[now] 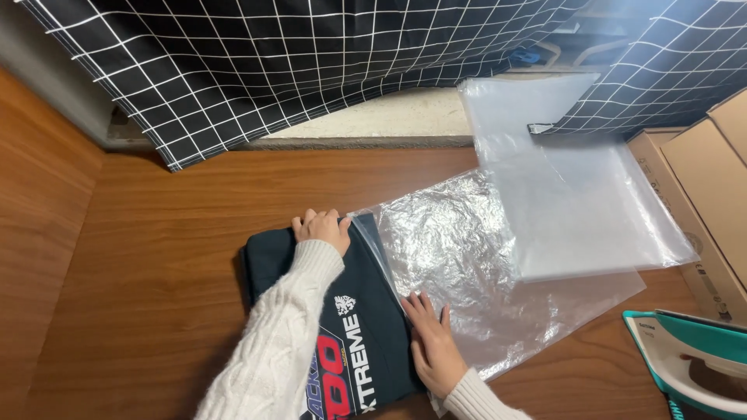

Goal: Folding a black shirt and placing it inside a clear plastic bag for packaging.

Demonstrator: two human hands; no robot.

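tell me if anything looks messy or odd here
Mostly tidy. The clear plastic bag beside the folded dark shirt is badly crinkled, unlike the smooth bags stacked above it.

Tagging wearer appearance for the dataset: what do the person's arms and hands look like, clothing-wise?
Both arms wear a cream-white, fuzzy cable-knit sweater with ribbed cuffs at the wrists. The left hand and right hand are bare: no gloves, rings or watch visible.
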